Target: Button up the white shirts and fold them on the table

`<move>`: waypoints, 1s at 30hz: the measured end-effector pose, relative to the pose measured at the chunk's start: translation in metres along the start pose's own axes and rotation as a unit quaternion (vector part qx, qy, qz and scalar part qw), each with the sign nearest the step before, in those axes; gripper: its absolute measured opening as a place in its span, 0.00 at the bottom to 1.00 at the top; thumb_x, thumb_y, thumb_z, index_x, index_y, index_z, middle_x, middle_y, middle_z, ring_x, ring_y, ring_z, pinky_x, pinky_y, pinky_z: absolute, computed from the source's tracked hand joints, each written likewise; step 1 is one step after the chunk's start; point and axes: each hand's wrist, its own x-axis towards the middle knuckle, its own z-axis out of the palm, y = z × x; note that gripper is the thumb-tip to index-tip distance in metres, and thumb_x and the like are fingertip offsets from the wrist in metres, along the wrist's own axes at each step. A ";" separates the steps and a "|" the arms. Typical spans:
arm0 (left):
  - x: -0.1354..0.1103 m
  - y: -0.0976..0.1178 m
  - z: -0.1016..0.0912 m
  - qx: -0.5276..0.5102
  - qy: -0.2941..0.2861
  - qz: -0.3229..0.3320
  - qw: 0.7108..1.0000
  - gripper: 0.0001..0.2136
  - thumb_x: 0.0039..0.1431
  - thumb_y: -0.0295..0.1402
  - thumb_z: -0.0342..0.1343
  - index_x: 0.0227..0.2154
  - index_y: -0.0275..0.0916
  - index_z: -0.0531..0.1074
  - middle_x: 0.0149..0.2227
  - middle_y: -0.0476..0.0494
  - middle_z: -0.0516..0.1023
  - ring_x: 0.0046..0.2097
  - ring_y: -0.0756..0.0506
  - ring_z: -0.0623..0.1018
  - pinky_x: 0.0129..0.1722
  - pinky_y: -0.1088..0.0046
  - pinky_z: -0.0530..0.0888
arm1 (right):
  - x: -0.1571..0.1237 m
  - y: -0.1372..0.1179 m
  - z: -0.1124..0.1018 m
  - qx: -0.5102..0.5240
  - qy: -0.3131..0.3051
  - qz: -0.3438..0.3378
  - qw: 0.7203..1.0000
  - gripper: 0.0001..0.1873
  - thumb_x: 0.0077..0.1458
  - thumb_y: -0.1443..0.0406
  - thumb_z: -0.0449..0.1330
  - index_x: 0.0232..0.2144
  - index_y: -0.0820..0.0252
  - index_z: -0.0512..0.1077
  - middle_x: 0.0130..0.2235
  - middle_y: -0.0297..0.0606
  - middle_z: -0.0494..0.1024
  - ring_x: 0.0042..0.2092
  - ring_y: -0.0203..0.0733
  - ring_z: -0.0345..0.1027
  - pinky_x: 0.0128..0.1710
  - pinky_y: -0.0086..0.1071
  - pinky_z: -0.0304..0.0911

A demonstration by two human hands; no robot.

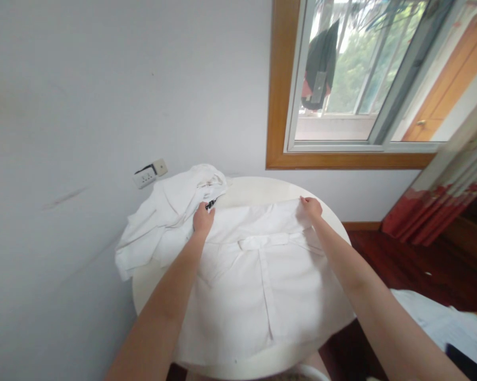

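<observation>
A white coat (234, 296) with a sewn-on waist band and a centre seam lies spread over a round white table (258, 186). At its far right corner my right hand (312, 207) is closed, pinching the cloth. My left hand (204, 218) is closed at the far left corner, with the fingers partly hidden. A small black item with light marks (210, 205) shows at the left fingertips; I cannot tell its kind or whether I hold it. Beside that hand a crumpled pile of white cloth (159, 217) rests on the table's left side.
A wall socket (145, 177) sits behind the cloth pile. The table stands close to the wall (123, 79), below a wood-framed window (276, 106). Red and cream curtains (421, 206) hang at the right. White material (444, 323) lies at the lower right.
</observation>
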 end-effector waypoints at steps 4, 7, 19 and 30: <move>0.008 -0.001 0.009 0.000 -0.027 -0.029 0.999 0.15 0.59 0.37 0.51 0.47 0.38 0.69 0.44 0.36 0.78 0.47 0.40 0.76 0.44 0.68 0.69 | 0.003 -0.005 0.004 -0.014 -0.012 0.012 1.000 0.26 0.61 0.49 0.46 0.38 0.58 0.78 0.39 0.45 0.79 0.43 0.46 0.73 0.38 0.32 0.64; 0.010 0.001 0.013 -0.008 -0.023 -0.035 0.999 0.13 0.59 0.33 0.51 0.47 0.41 0.70 0.46 0.39 0.78 0.48 0.41 0.76 0.45 0.68 0.69 | 0.004 -0.008 0.005 -0.032 -0.004 0.019 0.999 0.22 0.62 0.53 0.47 0.40 0.57 0.77 0.42 0.45 0.79 0.45 0.46 0.72 0.40 0.33 0.64; -0.003 -0.003 0.014 0.003 -0.003 -0.037 0.999 0.16 0.60 0.31 0.46 0.49 0.42 0.70 0.46 0.39 0.78 0.48 0.41 0.76 0.47 0.65 0.70 | -0.009 -0.002 0.015 -0.121 0.018 -0.018 0.992 0.24 0.65 0.56 0.41 0.46 0.62 0.71 0.41 0.49 0.78 0.46 0.48 0.72 0.42 0.38 0.64; -0.018 -0.011 -0.005 0.005 -0.061 0.078 0.995 0.22 0.60 0.33 0.47 0.57 0.34 0.60 0.55 0.33 0.69 0.57 0.41 0.68 0.56 0.64 0.65 | -0.011 0.019 -0.019 -0.130 -0.088 -0.054 0.986 0.22 0.60 0.53 0.49 0.52 0.54 0.67 0.49 0.44 0.75 0.51 0.47 0.69 0.44 0.37 0.63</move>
